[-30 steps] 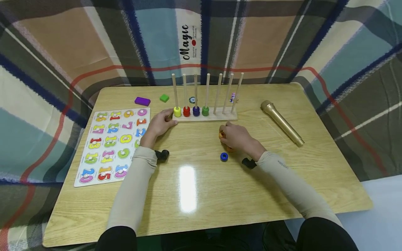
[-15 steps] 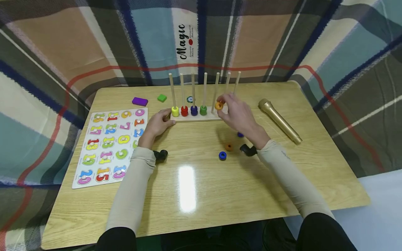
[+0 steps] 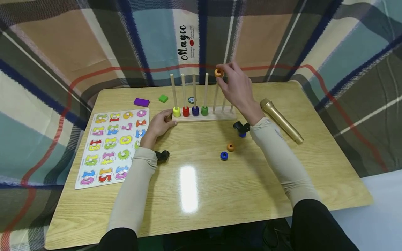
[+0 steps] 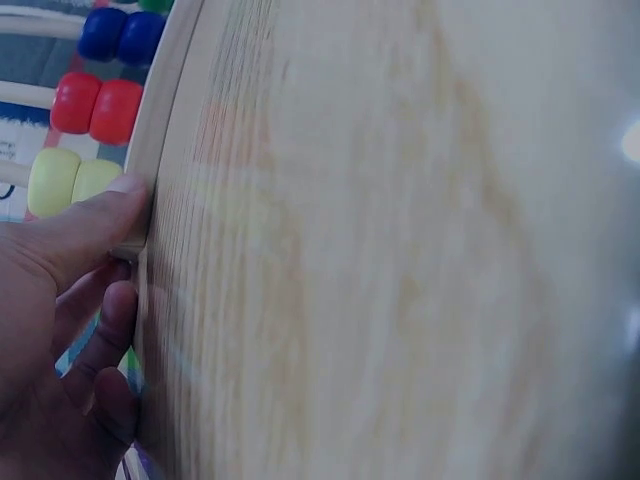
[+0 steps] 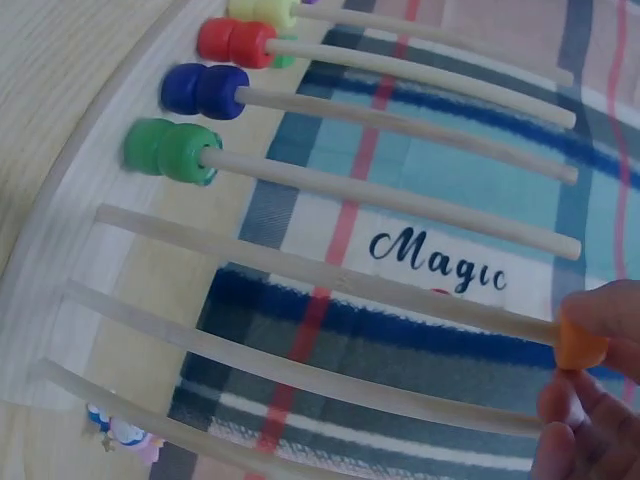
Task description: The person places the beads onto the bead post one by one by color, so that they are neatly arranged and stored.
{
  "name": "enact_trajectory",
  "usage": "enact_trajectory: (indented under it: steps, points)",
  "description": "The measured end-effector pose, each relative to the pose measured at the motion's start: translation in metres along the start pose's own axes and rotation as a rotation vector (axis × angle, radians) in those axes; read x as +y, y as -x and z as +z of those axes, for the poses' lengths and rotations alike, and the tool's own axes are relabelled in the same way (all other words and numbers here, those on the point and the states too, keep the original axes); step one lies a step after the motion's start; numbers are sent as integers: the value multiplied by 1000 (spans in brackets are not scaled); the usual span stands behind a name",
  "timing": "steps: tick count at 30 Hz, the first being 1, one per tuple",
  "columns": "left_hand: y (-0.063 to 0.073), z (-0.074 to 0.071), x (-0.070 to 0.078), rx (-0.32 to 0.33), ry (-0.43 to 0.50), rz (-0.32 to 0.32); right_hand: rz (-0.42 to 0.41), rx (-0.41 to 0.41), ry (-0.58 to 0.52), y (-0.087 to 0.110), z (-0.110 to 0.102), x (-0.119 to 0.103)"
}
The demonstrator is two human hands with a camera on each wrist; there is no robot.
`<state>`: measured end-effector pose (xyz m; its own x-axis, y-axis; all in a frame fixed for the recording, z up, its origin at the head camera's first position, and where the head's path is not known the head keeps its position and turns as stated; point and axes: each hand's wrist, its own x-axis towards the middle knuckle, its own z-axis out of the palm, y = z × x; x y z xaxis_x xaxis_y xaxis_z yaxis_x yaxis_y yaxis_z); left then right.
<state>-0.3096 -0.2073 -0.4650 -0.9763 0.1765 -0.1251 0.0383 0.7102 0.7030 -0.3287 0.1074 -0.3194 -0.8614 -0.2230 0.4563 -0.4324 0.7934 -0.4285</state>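
Observation:
A wooden peg stand (image 3: pixel 204 118) with upright pegs stands at the back of the table. Yellow (image 3: pixel 177 112), red (image 3: pixel 186 111), dark blue (image 3: pixel 195 111) and green beads (image 5: pixel 170 150) sit at the foot of the first pegs, two per peg in the right wrist view. My left hand (image 3: pixel 161 123) grips the left end of the stand, thumb (image 4: pixel 110 205) on its front edge. Between thumb and fingers, my right hand (image 3: pixel 237 85) pinches an orange bead (image 5: pixel 580 335) at the tip of the fifth peg (image 5: pixel 330 275). Whether the peg has entered its hole I cannot tell.
Another orange bead (image 3: pixel 230 147) and two blue beads (image 3: pixel 224 156) lie before the stand, one partly under the right wrist camera. A number puzzle board (image 3: pixel 110 150) lies left, a gold cylinder (image 3: pixel 281 120) right. Purple (image 3: pixel 141 102) and green blocks (image 3: pixel 163 98) lie at the back.
My right hand has picked up an orange bead from the table and carried it up and back to the top of the fifth peg. My left hand stays on the stand's end.

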Motion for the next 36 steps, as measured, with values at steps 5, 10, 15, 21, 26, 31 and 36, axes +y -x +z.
enact_trajectory:
  steps: [5,10,15,21,26,31,36]
  points:
    - [0,2,1,-5,-6,-7,42,-62,50,-2,0,2]
    - [0,3,2,-4,-7,-6,68,-106,59,-2,0,5]
    - [0,6,2,-7,4,-7,-5,-7,-29,12,-2,11]
    - [-2,4,3,-9,-6,3,-143,10,-33,56,-8,25]
    - [-2,1,3,-14,-14,3,-141,-481,55,97,-3,40]
    - [-1,0,0,-7,-3,-2,-142,-826,73,129,12,50]
    - [-1,1,-1,-4,-1,4,-184,-808,62,138,19,54]
